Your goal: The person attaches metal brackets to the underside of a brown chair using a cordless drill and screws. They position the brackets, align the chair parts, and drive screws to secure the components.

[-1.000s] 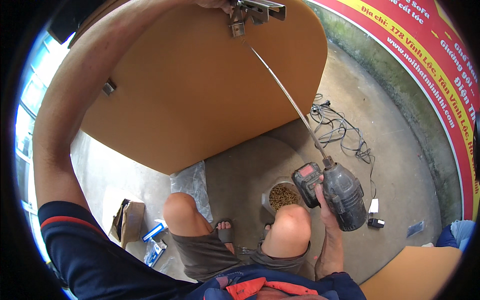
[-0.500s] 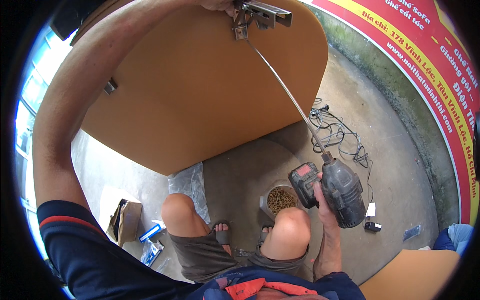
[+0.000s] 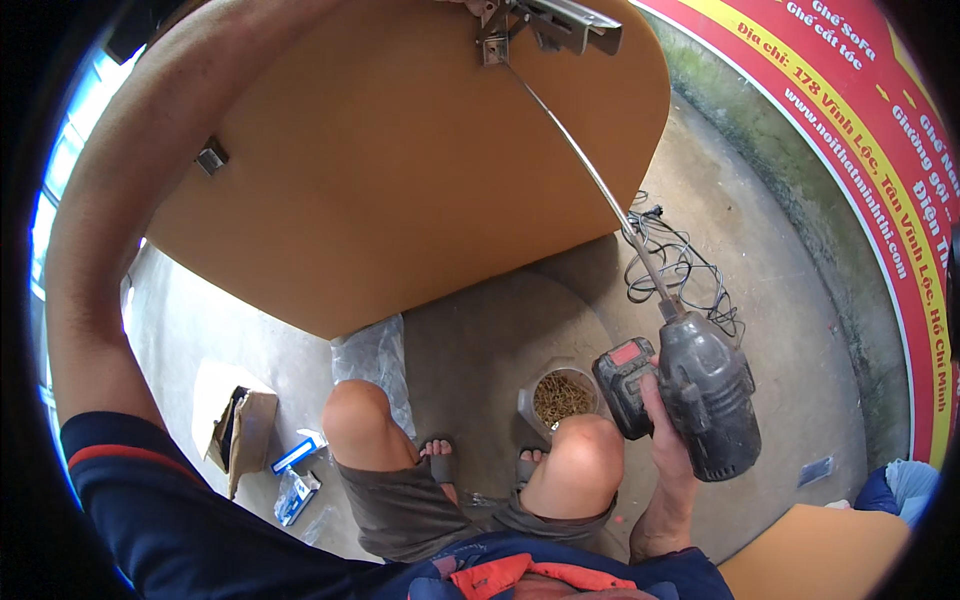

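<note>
Smooth matt wooden board (image 3: 400,170), metal bracket (image 3: 550,25), scuffed plastic drill (image 3: 700,395)

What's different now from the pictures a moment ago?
Very little. The right hand with the cordless drill has slid slightly toward the person's right and down, its long bit still reaching up to the metal bracket on the wooden board. The left arm still stretches up to the bracket; its hand is cut off by the picture's edge. The tub of screws sits unmoved between the feet.
</note>
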`<action>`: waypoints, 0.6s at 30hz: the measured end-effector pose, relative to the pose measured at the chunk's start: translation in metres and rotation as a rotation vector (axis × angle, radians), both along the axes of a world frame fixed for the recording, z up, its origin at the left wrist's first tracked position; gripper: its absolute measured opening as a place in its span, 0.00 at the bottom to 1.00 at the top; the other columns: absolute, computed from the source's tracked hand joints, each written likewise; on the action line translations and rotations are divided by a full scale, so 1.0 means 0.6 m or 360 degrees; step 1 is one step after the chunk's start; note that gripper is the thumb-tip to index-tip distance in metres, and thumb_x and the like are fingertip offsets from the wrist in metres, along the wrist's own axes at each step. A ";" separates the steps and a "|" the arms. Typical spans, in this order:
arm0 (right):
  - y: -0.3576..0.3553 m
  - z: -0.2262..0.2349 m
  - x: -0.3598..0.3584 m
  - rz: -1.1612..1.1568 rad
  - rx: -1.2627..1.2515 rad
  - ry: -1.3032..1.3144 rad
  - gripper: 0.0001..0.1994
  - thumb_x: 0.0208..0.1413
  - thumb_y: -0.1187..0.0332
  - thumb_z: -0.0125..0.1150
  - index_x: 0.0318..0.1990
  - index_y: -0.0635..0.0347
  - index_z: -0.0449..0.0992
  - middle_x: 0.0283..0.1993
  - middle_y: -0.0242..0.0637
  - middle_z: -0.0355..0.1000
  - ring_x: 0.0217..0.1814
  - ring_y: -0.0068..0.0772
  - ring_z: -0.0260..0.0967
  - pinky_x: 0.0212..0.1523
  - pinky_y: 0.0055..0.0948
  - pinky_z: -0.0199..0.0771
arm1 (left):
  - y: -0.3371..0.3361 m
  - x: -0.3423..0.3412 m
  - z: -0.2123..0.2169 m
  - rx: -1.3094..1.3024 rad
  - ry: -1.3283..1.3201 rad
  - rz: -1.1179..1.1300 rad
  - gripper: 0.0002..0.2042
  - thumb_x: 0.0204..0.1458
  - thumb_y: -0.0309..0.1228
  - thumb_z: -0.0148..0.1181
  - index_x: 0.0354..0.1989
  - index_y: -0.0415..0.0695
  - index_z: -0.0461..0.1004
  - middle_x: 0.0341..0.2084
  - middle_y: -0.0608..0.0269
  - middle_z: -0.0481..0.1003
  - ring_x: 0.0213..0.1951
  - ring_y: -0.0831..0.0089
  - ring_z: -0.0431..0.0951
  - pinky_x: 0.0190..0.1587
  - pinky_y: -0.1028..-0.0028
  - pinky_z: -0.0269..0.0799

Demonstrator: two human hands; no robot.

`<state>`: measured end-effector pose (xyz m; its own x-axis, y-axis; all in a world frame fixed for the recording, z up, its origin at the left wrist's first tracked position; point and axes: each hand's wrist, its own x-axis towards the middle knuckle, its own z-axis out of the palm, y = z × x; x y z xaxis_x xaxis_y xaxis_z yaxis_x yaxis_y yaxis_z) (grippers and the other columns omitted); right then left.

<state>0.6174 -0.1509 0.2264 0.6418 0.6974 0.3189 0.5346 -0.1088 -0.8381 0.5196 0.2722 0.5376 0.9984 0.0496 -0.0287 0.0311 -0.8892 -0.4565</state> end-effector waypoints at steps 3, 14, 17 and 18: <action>0.001 0.034 -0.015 -0.0077 0.0024 -0.0058 0.15 0.55 0.78 0.73 0.50 0.60 0.80 0.45 0.32 0.80 0.46 0.26 0.75 0.50 0.31 0.74 | -0.001 0.004 0.000 -0.0014 -0.0012 -0.0011 0.12 0.43 0.22 0.68 0.38 0.40 0.82 0.43 0.52 0.78 0.47 0.51 0.79 0.49 0.56 0.74; 0.019 0.068 -0.018 -0.0104 0.0075 -0.0684 0.15 0.56 0.70 0.75 0.49 0.60 0.81 0.44 0.35 0.81 0.46 0.33 0.77 0.51 0.34 0.74 | -0.004 0.012 0.000 -0.0048 -0.0035 -0.0042 0.12 0.44 0.22 0.67 0.39 0.40 0.82 0.43 0.51 0.79 0.47 0.51 0.79 0.49 0.56 0.74; 0.034 0.054 -0.020 -0.0241 0.0062 -0.0754 0.16 0.55 0.69 0.76 0.51 0.60 0.82 0.46 0.36 0.81 0.47 0.34 0.78 0.52 0.35 0.74 | -0.006 0.016 0.000 -0.0052 -0.0036 -0.0043 0.12 0.44 0.23 0.67 0.39 0.40 0.82 0.43 0.51 0.79 0.47 0.52 0.79 0.49 0.56 0.74; 0.032 0.052 -0.020 -0.0237 0.0051 -0.0752 0.17 0.55 0.69 0.76 0.51 0.60 0.82 0.47 0.37 0.81 0.48 0.34 0.78 0.53 0.35 0.74 | -0.007 0.018 -0.002 -0.0060 -0.0033 -0.0048 0.12 0.44 0.23 0.67 0.39 0.40 0.82 0.43 0.51 0.79 0.47 0.52 0.79 0.49 0.57 0.74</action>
